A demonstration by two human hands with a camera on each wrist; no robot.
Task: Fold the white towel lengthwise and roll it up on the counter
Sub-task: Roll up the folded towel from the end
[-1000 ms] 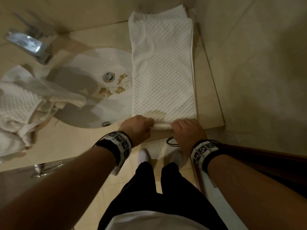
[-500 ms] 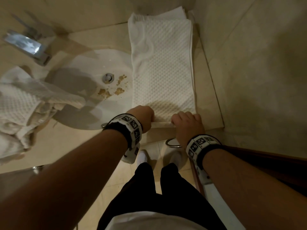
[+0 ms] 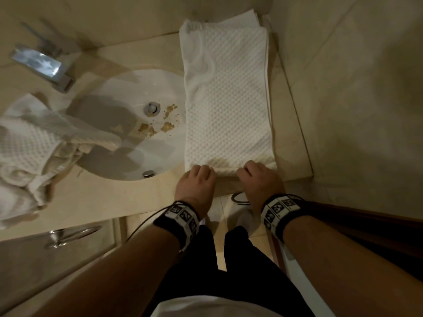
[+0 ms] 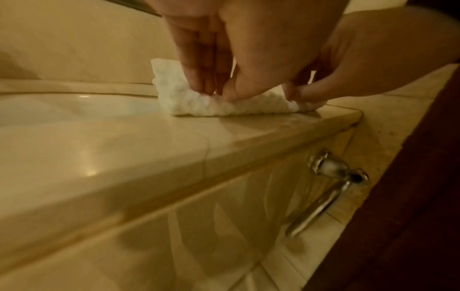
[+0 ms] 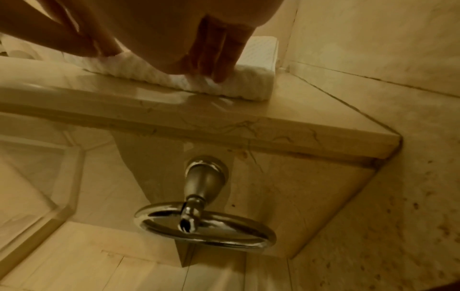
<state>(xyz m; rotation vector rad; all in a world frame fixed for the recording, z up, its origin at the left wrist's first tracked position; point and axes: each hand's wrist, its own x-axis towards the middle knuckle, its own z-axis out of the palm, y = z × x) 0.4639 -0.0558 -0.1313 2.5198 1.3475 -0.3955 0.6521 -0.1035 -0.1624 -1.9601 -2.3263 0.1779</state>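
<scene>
The white towel lies folded into a long strip on the beige counter, running from the front edge to the back wall, right of the sink. Its near end is turned into a small roll. My left hand pinches the roll's left part between fingers and thumb. My right hand grips the right part, fingers curled over the roll.
A white sink with brown crumbs by the drain lies left of the towel, with a chrome tap behind. A crumpled towel heap sits far left. A chrome towel ring hangs under the counter edge. A wall bounds the right.
Both hands stay at the towel's near end, where the edge has curled over into a thicker small roll. The left wrist rose half a second ago and has dropped back.
</scene>
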